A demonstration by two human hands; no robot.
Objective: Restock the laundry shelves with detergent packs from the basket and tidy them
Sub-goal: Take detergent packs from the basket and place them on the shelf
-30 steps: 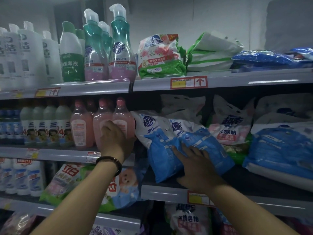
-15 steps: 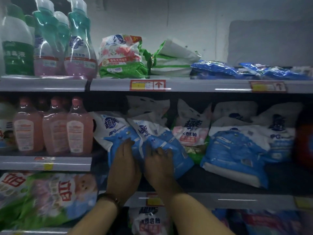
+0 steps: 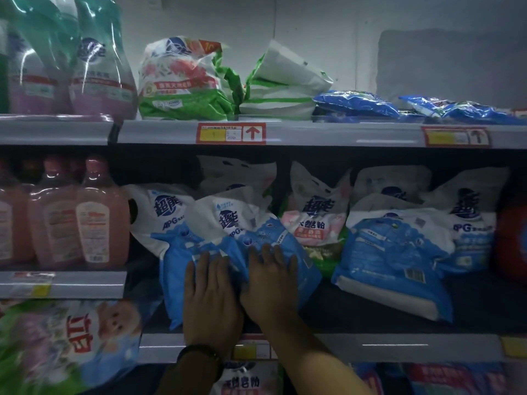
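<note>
A dim store aisle with grey metal shelving fills the view. On the middle shelf [image 3: 370, 344], the left detergent pack [image 3: 171, 215], blue and white, leans near the front edge just right of a row of pink bottles [image 3: 85, 223]. The right detergent pack [image 3: 285, 243], of the same kind, leans against it. The left hand [image 3: 211, 297], with a black wristband [image 3: 199, 356] at the wrist, lies flat with straight fingers on the lower blue part of the left detergent pack. The right hand [image 3: 271, 286], just beside it, presses the right detergent pack the same way. Neither hand grasps anything. Farther right, a pink-and-white pack [image 3: 316, 220] stands behind and another blue pack [image 3: 393, 252] lies tilted. The upper shelf [image 3: 313, 132] carries a green-and-white pack [image 3: 182, 78] and flat blue packs [image 3: 356, 104].
</note>
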